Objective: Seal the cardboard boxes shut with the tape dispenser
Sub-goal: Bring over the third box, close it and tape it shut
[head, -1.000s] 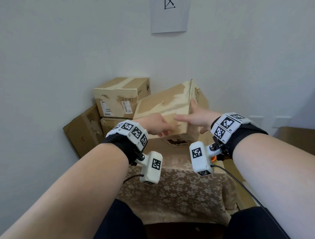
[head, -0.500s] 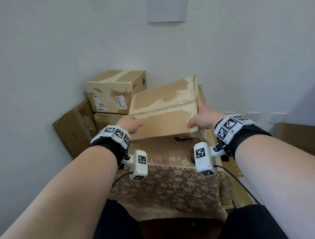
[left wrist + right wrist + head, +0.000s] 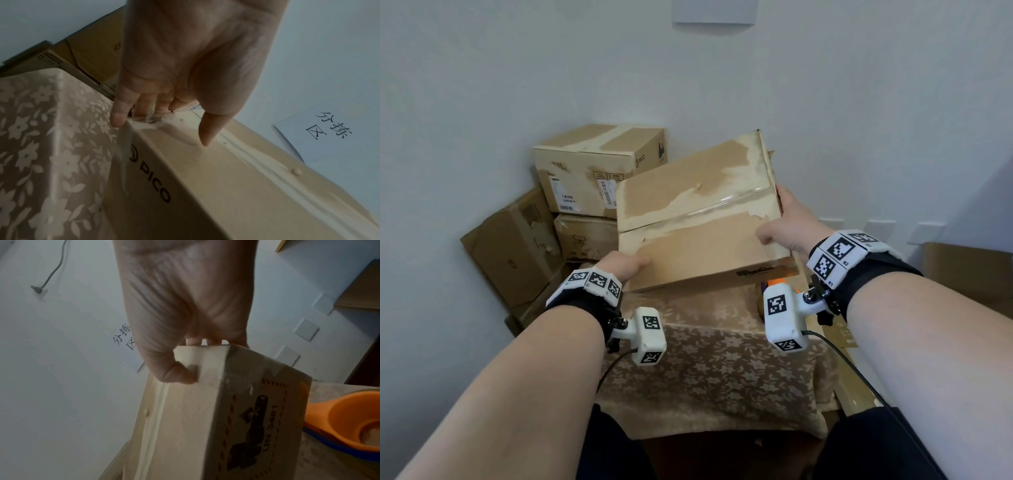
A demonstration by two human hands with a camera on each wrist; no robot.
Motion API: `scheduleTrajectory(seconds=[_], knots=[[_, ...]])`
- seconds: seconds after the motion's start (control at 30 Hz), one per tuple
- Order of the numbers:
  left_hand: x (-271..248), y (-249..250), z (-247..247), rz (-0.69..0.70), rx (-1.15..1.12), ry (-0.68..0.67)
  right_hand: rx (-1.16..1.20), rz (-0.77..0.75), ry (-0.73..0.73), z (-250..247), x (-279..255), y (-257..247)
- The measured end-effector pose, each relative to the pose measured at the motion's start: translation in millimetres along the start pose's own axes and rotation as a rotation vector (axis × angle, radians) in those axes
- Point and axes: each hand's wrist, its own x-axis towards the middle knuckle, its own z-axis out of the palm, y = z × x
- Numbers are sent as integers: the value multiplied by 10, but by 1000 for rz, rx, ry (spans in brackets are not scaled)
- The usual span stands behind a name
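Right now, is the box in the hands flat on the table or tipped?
Tipped. The box slopes, far edge raised, with the left hand and right hand gripping its ends above the floral tablecloth.

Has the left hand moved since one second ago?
Yes. The left hand went from the middle of the held box to its left near corner, towards the stacked boxes.

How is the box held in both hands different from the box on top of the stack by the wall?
The held box is tilted, gripped by the left hand and the right hand; the top stack box sits level, untouched. Clear tape runs along the held box's centre seam; the stack box has a pale strip there instead. The stack box shows white barcode labels; the held box's top shows none. Both are brown cardboard with scuffed, peeled surfaces.
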Motion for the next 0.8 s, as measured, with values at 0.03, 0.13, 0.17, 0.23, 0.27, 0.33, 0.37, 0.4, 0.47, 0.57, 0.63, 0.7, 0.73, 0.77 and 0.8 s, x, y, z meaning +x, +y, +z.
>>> scheduleTrajectory(seconds=[0.03,0.13,0.17,0.23,0.27,0.33,0.37,0.4,0.47,0.57,0.63,0.7,0.73,0.77,0.8], knots=[[14,-19,3,-15,-42,-13,18,7,-13,8,38,25],[67,-67,3,-47,-117,-16,35,51,-57,43,268,199],[66,-69,-1,-49,-119,-11,33,70,-68,42,289,215],[48,-75,-16,-12,-100,-5,23,86,-71,26,229,202],[42,-77,-16,13,-78,-7,19,86,-66,13,178,191],[1,-62,-11,57,23,-29,17,89,-58,-5,93,178],[-33,-49,1,67,80,-37,16,93,-53,-10,64,182],[-38,-50,20,77,131,-34,17,93,-48,-11,50,196],[-56,-39,42,68,137,-22,24,74,-43,-22,14,217],[-78,-14,78,57,12,-22,37,44,-47,-101,-80,188],[-99,19,98,56,-116,-30,86,33,-61,-189,-85,197],[-126,64,106,27,-270,-51,115,34,-86,-278,-88,186],[-141,96,106,-3,-350,-61,116,33,-85,-322,-93,175],[-155,129,105,-33,-407,-77,117,29,-74,-363,-99,171],[-163,155,100,-41,-419,-85,125,27,-62,-397,-99,181]])
